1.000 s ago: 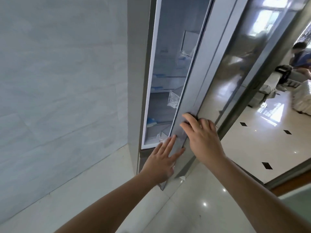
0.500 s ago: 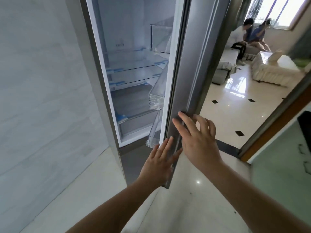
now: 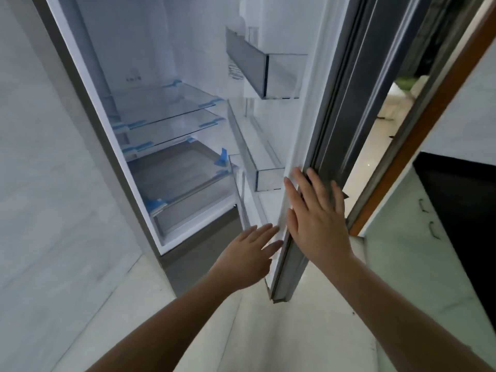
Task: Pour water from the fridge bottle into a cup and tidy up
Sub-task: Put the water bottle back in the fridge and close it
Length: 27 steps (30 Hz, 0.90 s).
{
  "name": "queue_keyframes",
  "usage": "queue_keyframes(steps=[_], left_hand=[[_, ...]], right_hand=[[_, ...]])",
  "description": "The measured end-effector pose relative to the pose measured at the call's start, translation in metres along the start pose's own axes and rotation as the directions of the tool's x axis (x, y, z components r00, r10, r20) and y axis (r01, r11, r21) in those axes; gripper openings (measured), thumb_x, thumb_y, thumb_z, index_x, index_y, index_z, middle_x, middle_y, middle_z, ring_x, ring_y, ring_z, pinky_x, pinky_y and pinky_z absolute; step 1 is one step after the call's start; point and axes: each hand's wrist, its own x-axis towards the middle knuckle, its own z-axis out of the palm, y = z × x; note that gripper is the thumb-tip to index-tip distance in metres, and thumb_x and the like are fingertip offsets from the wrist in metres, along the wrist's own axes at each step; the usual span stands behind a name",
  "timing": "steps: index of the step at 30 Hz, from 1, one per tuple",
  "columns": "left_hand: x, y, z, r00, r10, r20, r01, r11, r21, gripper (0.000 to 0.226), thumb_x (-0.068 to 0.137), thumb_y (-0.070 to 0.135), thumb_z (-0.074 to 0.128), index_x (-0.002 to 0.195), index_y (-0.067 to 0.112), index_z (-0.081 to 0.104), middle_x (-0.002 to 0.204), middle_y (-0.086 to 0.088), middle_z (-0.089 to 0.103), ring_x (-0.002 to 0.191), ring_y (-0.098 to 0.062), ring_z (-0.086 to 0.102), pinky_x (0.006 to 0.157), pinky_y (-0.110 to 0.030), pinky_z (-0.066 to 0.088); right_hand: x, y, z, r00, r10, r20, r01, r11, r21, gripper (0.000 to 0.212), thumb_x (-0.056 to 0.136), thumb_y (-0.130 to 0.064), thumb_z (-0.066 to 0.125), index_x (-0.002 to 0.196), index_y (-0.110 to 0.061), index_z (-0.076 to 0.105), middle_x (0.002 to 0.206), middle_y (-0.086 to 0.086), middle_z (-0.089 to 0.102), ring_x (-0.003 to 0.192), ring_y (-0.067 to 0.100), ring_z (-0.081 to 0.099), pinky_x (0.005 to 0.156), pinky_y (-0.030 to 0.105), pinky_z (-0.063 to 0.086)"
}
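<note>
the right hand (image 3: 318, 224) lies flat with its fingers spread on the edge of the fridge door (image 3: 303, 162), palm against the pale seal, gripping nothing. the left hand (image 3: 248, 255) is just to its left and lower, also an open grip, fingertips touching the inner side of the door near its bottom corner. the door stands open to the right of the fridge (image 3: 166, 146). two clear door bins (image 3: 268, 73) hang on its inside, one high and one lower. inside the fridge, glass shelves (image 3: 163, 108) with blue tape sit above a drawer (image 3: 185, 189). no bottle can be made out among them. pale floor (image 3: 268, 331) lies below, and a worktop (image 3: 418, 251) is at right.
</note>
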Motion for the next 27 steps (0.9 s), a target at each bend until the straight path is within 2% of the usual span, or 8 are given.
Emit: queue_keyframes(steps=[3,5,7,11,15,17,20,27], left_hand=[[0.014,-0.024,-0.016,0.997,0.022,-0.076,-0.025,0.999,-0.041,0.032,0.098,0.035,0.048,0.121,0.021,0.065,0.122,-0.001,0.067,0.112,-0.019,0.064,0.103,-0.036,0.044],[0.028,-0.04,-0.033,0.975,0.037,-0.22,-0.061,0.993,-0.099,0.038,0.102,0.037,0.039,0.102,0.017,0.071,0.096,-0.001,0.071,0.086,-0.019,0.068,0.081,-0.034,0.051],[0.047,-0.057,-0.048,0.919,0.006,-0.395,-0.073,0.985,-0.155,0.039,0.102,0.036,0.039,0.096,0.014,0.071,0.088,-0.003,0.07,0.077,-0.022,0.066,0.071,-0.033,0.051],[0.092,-0.084,-0.069,0.859,-0.126,-0.497,0.032,0.981,-0.193,0.033,0.095,0.027,0.054,0.124,0.011,0.06,0.123,-0.01,0.063,0.11,-0.028,0.062,0.091,-0.045,0.052],[0.133,-0.101,-0.065,0.952,-0.12,-0.281,0.064,0.977,-0.202,0.064,0.097,0.031,0.052,0.155,0.016,0.027,0.162,-0.006,0.025,0.149,-0.024,0.024,0.119,-0.043,0.019],[0.151,-0.104,-0.055,0.977,-0.038,-0.211,0.004,0.987,-0.159,0.07,0.099,0.033,0.05,0.158,0.019,0.014,0.166,-0.003,0.012,0.153,-0.02,0.009,0.124,-0.041,0.008],[0.168,-0.099,-0.041,0.979,0.032,-0.202,-0.064,0.986,-0.152,0.074,0.099,0.033,0.051,0.158,0.017,0.009,0.166,-0.004,0.01,0.153,-0.019,0.004,0.123,-0.035,0.0],[0.198,-0.078,-0.033,0.988,0.044,-0.15,-0.08,0.968,-0.238,0.083,0.099,0.036,0.052,0.159,0.018,-0.002,0.167,-0.004,0.001,0.153,-0.019,-0.005,0.122,-0.035,0.009]], right_hand=[[-0.005,0.018,0.003,0.999,0.024,0.03,-0.023,0.999,-0.032,0.057,0.098,-0.039,0.043,0.15,-0.016,0.035,0.158,0.01,0.029,0.148,0.031,0.019,0.118,0.052,0.014],[-0.006,0.027,0.003,0.997,0.049,0.06,-0.045,0.998,-0.053,0.059,0.097,-0.039,0.044,0.15,-0.017,0.035,0.158,0.011,0.029,0.148,0.032,0.017,0.118,0.053,0.014],[-0.007,0.034,0.003,0.992,0.094,0.09,-0.088,0.994,-0.065,0.058,0.097,-0.041,0.04,0.15,-0.018,0.035,0.158,0.01,0.03,0.148,0.032,0.018,0.117,0.054,0.017],[-0.008,0.046,-0.001,0.968,0.206,0.141,-0.196,0.977,-0.084,0.058,0.096,-0.042,0.027,0.149,-0.019,0.037,0.157,0.008,0.032,0.148,0.029,0.02,0.115,0.055,0.022],[-0.011,0.054,-0.004,0.951,0.285,0.119,-0.281,0.958,-0.055,0.058,0.095,-0.041,0.03,0.146,-0.015,0.042,0.155,0.009,0.035,0.145,0.028,0.029,0.115,0.049,0.026],[-0.014,0.055,-0.005,0.945,0.309,0.109,-0.305,0.951,-0.053,0.058,0.095,-0.042,0.032,0.145,-0.015,0.043,0.155,0.009,0.035,0.144,0.027,0.031,0.115,0.046,0.024],[-0.016,0.056,-0.006,0.937,0.339,0.087,-0.335,0.941,-0.048,0.058,0.094,-0.043,0.035,0.144,-0.016,0.044,0.154,0.009,0.037,0.142,0.027,0.033,0.114,0.045,0.024],[-0.013,0.056,0.008,0.9,0.407,0.158,-0.396,0.913,-0.094,0.06,0.095,-0.044,0.044,0.147,-0.015,0.04,0.155,0.01,0.035,0.143,0.029,0.034,0.112,0.05,0.032]])
